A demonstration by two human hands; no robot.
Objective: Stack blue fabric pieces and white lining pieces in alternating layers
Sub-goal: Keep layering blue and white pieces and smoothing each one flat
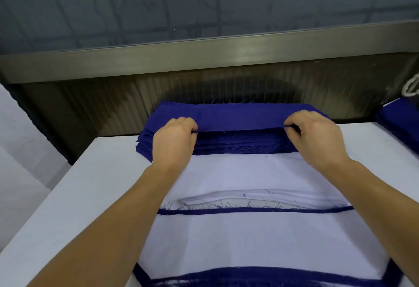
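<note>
A pile of blue fabric pieces (242, 143) lies at the far edge of the white table (95, 184). My left hand (173, 141) pinches the near left corner of the top blue piece (240, 116). At that piece's near right corner, my right hand (315, 137) pinches it too, and the near edge is lifted off the pile. Closer to me lies a white lining piece (247, 173), then a thin blue edge (254, 210) showing under it, then another white piece (256, 243) on blue fabric at the frame's bottom.
A second blue pile (403, 123) sits at the table's right edge. A white cord (411, 86) hangs at the far right. Behind the table runs a metal ledge (204, 60) below a dark window. A white surface (18, 162) stands to the left.
</note>
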